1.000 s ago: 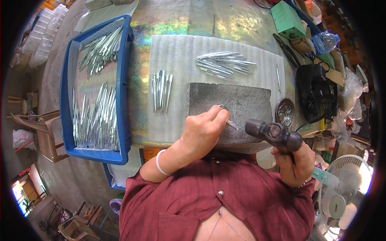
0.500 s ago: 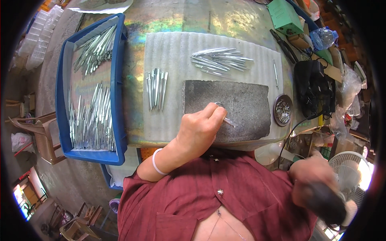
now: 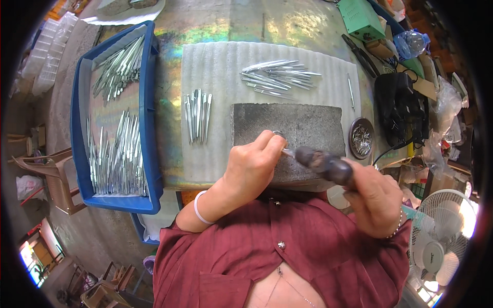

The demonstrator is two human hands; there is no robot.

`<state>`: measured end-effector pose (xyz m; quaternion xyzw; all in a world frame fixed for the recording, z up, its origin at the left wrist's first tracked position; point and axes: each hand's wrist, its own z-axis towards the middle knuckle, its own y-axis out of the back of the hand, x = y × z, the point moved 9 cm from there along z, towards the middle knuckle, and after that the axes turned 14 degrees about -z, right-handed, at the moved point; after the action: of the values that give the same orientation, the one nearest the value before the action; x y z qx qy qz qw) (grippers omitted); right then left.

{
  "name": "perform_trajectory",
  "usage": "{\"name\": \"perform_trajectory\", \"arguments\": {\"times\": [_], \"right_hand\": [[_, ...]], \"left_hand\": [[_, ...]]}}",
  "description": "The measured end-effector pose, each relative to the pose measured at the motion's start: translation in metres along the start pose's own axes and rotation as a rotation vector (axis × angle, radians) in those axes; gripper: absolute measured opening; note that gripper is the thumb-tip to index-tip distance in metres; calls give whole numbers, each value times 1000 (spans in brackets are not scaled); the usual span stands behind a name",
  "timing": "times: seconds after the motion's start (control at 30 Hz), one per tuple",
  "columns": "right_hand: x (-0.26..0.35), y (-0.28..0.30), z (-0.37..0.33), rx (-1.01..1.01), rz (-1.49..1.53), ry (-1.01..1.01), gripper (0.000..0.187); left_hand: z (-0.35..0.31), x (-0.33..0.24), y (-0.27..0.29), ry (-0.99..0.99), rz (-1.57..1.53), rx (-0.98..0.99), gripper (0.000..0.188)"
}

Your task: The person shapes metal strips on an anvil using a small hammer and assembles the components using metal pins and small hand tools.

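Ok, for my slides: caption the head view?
Left hand holding thin silvery metal piece over rectangular grey block; right hand gripping dark hammer.

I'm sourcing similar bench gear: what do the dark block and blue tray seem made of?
Dark block: probably stone or worn metal, matte, judging by its speckled grey face. Blue tray: likely moulded plastic, smooth, given its even colour and rounded corners.

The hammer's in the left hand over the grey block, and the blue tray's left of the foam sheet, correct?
Not quite: the head view shows the hammer in the right hand, over the grey block; the blue tray is left of the foam sheet.
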<state>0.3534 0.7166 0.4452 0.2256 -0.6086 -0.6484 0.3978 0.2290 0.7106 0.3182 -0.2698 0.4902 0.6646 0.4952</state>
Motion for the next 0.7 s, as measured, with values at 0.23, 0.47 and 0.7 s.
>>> {"name": "perform_trajectory", "arguments": {"times": [0.23,0.47,0.7], "right_hand": [[-45,-23,-29,-195,58,-341,37],[-80,-101,-51,-60,-61,-470,46],[-113,-90,-39,-9,-51,-471,31]], "left_hand": [[-14,33,20,571,-1353,-274,13],[-9,45,15,586,-1626,-310,16],[-1,36,15,592,-1363,-264,25]]}}
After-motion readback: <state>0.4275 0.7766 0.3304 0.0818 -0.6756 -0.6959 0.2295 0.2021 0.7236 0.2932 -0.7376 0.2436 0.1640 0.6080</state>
